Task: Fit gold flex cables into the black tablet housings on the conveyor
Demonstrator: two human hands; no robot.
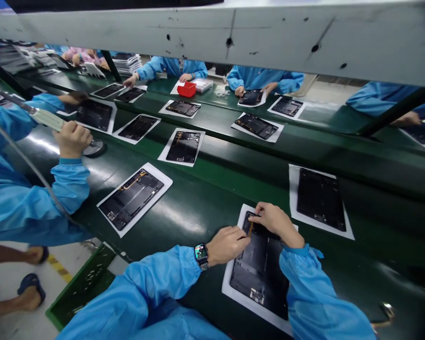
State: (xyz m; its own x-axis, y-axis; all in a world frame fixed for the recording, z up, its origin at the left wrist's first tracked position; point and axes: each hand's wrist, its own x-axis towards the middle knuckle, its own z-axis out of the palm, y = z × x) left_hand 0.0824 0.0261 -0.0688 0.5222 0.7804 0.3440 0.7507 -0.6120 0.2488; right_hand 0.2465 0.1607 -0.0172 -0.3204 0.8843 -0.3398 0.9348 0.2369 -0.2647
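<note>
A black tablet housing (258, 264) lies open side up on a white sheet (230, 283) right in front of me. Near its upper left edge is a narrow orange flex cable (251, 228). My left hand (228, 244), below a wrist with a smartwatch (200, 252), is closed with its fingertips at the cable's lower end. From the upper right my right hand (274, 221) reaches over the housing, thumb and finger pinched at the cable's upper end. The fingers partly hide both ends.
Another tablet housing (131, 198) lies left on the bench, one more (320, 198) on the green conveyor to the right. Beside me a co-worker's hand (72, 139) grips a pale tool. A grey beam (212, 33) crosses overhead; a green crate (81, 283) stands lower left.
</note>
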